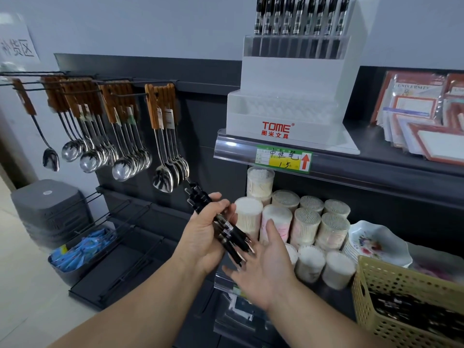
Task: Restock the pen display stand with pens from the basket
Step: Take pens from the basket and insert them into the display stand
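Pens held in front of the shelves, below the stand.

The left hand (203, 237) has its fingers clenched round a bunch of black pens (229, 231). The right hand (263, 267) lies palm up with released fingers touching the tips. The white stand (288, 106) sits on the upper shelf (376, 169), far and above, with a back row (298, 18) already filled and a price tag (283, 159) under it. Jars (301, 222) crowd the lower shelf just behind the hands. Spoons (120, 136) hang at left. The yellow basket (401, 280), near right, holds more dark pens, beside a dish (376, 242).
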